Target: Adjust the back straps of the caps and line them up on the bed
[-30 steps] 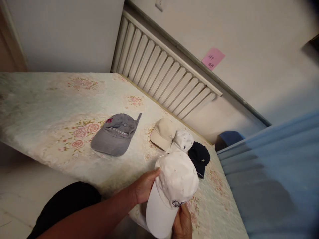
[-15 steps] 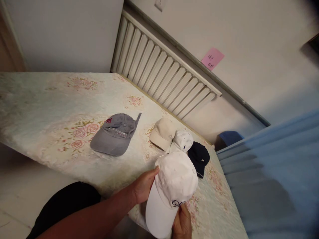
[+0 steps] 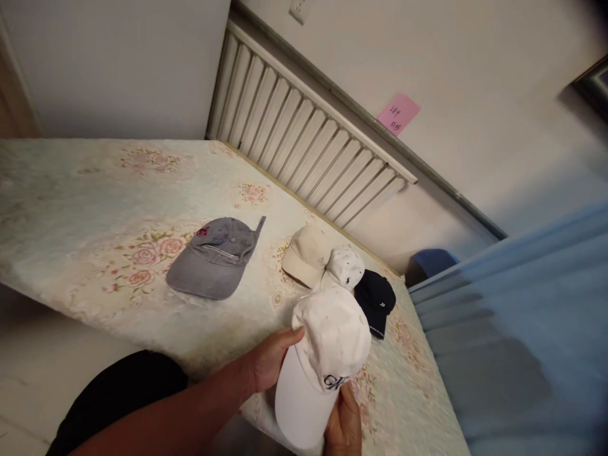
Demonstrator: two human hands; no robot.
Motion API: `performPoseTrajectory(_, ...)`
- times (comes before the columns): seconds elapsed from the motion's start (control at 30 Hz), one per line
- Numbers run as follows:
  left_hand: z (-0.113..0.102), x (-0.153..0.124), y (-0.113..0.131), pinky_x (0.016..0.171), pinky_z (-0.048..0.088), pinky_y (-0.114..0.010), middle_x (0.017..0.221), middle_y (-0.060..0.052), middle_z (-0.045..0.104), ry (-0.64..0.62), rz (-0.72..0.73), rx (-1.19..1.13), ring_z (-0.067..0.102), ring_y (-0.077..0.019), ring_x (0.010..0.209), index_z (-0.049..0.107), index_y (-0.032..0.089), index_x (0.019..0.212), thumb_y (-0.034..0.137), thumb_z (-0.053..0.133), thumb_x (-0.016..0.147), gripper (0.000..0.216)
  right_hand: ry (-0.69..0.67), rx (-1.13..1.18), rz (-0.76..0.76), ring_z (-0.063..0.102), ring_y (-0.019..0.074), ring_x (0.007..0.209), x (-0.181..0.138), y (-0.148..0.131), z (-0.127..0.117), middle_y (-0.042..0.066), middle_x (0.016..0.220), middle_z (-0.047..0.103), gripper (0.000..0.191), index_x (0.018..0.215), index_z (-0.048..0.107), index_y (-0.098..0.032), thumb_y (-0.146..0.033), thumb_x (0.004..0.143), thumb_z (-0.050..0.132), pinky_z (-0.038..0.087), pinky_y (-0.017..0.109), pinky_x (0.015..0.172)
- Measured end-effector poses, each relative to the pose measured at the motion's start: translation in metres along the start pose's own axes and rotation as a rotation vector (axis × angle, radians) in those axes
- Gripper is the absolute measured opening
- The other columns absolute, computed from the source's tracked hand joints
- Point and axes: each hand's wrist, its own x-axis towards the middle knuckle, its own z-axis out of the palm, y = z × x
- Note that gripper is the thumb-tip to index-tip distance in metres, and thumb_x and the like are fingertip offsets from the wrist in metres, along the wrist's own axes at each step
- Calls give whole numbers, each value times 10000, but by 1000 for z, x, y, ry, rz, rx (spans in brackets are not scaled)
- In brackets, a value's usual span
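A white baseball cap (image 3: 332, 335) with dark lettering on its front is held up between my two hands, its brim pointing down toward me. My left hand (image 3: 270, 364) grips the cap's left edge, thumb pressed on the crown and the other fingers hidden beneath. On the opposite side, my right hand (image 3: 344, 421) holds the cap from below near the lettering, with its fingertips partly hidden. Just beyond lie a beige cap (image 3: 306, 253), a smaller-looking white cap (image 3: 346, 267) with a dark emblem, and a black cap (image 3: 376, 301). Farther left rests a grey cap (image 3: 213, 256) with a red mark.
The caps lie on a table with a floral cloth (image 3: 185, 323). Behind it, a white radiator (image 3: 304, 126) runs along the wall under a pink note (image 3: 399, 114). A blue curtain (image 3: 513, 329) hangs at the right, with a dark blue object (image 3: 432, 263) near the table's far corner.
The white cap stays in both hands, its crown dented slightly more by my left thumb. The whole view has shifted a little.
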Motion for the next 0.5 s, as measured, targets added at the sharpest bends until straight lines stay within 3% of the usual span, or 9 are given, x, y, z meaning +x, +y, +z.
performPoseTrajectory(0.13,0,-2,-2,933,398,-399,987,-160,719,1,42,29,639,-307,990,650,75,1100,332,584,821,385,35,137,100,662,258,977,-2,0,3,81,964,735,364,962,710,-190,-402,668,735,449,445,973)
performPoseTrajectory(0.33,2,-3,-4,929,403,-431,981,-162,719,70,53,65,651,-311,966,631,85,1136,293,629,788,405,18,52,40,648,263,1001,-1,0,0,103,993,725,502,1050,674,-158,-476,664,723,482,464,912)
performPoseTrajectory(0.5,-4,0,-6,896,426,-425,1026,-175,707,79,56,117,657,-313,954,619,94,1166,306,645,782,439,-5,71,28,653,266,977,-2,-2,5,110,977,726,494,1039,680,-154,-472,665,728,496,449,887)
